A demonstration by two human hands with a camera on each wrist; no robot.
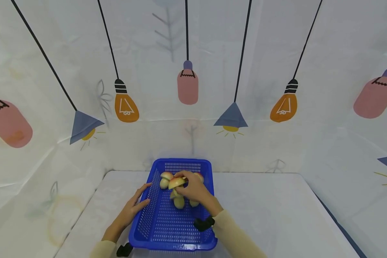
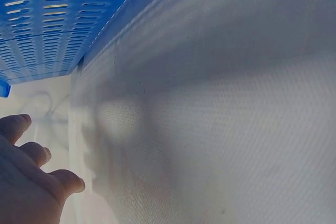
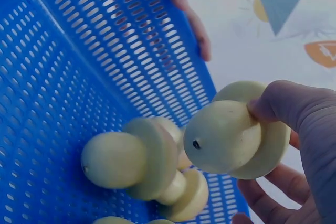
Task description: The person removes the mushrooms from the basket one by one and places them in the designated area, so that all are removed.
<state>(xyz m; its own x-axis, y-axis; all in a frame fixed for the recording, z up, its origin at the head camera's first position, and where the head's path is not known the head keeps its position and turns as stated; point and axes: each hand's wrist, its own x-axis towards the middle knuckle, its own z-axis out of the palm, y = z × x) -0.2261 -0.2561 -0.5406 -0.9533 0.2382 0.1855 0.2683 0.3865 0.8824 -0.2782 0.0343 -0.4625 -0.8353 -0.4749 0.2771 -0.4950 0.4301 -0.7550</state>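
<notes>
A blue perforated plastic basket (image 1: 172, 245) holds several toy mushrooms with pale stems and yellow caps tinged red. My right hand (image 1: 195, 188) grips one mushroom (image 3: 223, 137) by thumb and fingers, above the others in the basket's far half. Its stem end faces the right wrist camera. Below it lie another mushroom (image 1: 179, 203) and, to the left, a mushroom (image 1: 164, 183); more are partly hidden by my right hand. My left hand (image 1: 129, 211) is at the basket's left side, fingers extended and touching the rim. In the left wrist view, part of that hand (image 2: 31, 182) shows beside the basket wall.
The basket stands on a white-covered table (image 1: 261, 215), near the back edge. Behind rises a white cloth backdrop (image 1: 213, 147) printed with hanging lamps and bulbs. The basket's near half shows bare mesh floor. Black straps (image 1: 204, 224) circle both wrists.
</notes>
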